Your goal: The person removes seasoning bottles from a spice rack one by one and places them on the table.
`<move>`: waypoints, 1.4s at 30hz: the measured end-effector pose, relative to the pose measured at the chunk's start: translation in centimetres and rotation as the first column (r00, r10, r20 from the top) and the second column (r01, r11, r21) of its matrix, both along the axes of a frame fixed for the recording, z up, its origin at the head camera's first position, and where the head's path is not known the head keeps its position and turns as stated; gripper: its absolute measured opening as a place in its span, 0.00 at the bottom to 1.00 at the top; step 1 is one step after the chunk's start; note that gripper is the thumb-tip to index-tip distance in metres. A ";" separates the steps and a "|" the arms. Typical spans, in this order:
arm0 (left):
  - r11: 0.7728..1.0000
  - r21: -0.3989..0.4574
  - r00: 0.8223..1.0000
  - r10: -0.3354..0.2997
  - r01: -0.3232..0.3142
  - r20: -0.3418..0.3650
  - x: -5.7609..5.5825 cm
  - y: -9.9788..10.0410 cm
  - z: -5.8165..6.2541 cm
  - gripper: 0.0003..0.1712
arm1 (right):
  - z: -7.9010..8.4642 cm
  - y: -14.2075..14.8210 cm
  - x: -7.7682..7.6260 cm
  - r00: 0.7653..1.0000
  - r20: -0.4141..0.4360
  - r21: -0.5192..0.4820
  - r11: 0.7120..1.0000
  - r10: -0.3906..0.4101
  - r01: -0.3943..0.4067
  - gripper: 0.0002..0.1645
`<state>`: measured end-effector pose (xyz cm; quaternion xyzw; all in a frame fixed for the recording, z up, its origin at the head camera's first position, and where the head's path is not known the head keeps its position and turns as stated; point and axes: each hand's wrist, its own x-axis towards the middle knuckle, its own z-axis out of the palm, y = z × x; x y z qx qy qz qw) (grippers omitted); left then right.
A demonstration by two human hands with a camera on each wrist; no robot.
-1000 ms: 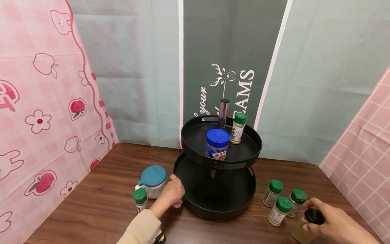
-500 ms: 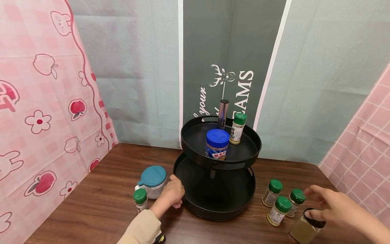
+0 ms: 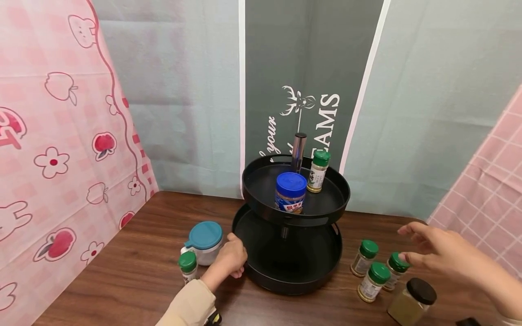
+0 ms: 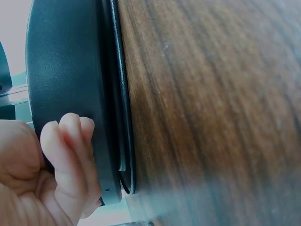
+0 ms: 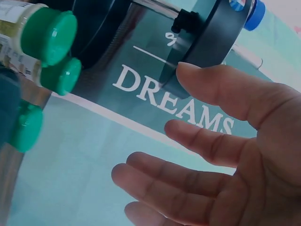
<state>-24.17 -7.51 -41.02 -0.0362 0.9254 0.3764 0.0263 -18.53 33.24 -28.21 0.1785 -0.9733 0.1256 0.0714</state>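
A black two-tier turntable tray [image 3: 285, 287] stands mid-table. My left hand [image 3: 233, 256] grips the left rim of its lower tier, and the left wrist view shows the curled fingers [image 4: 70, 155] against the outer wall. Over the jars at the right, my right hand [image 3: 442, 251] hovers with spread fingers and holds nothing. Below it stand a square glass jar with a black lid [image 3: 409, 302] and green-capped spice jars [image 3: 369, 285], [image 3: 363, 260], [image 3: 394, 274]. On the upper tier sit a blue-lidded peanut-butter-like jar [image 3: 291, 192] and a green-capped spice jar [image 3: 317, 172].
Left of the tray are a white container with a teal lid [image 3: 205, 240] and another green-capped spice jar [image 3: 188, 267]. Printed cloths [image 3: 195, 113] hang behind and at both sides of the brown wooden table [image 3: 134, 253].
My right hand has let go of the black-lidded jar, risen and moved away from it, its fingers spreading. The left hand and the tray stay as they were.
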 end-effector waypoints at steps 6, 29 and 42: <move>1.000 0.007 1.000 0.001 -0.001 0.001 0.0 -0.2 0.0 0.10 | 2.3 -1.6 -1.1 0.999 -0.047 0.011 1.000 0.026 -0.025 0.28; 0.995 -0.093 1.000 0.024 -0.025 -0.016 -0.1 0.2 0.0 0.15 | 6.5 -4.5 -4.0 0.995 -0.052 -0.004 0.996 0.085 -0.086 0.30; 0.999 -0.024 0.999 0.036 -0.036 0.013 -0.3 0.0 -0.1 0.12 | 9.1 -6.4 -6.4 0.982 0.066 -0.060 0.983 0.177 -0.173 0.33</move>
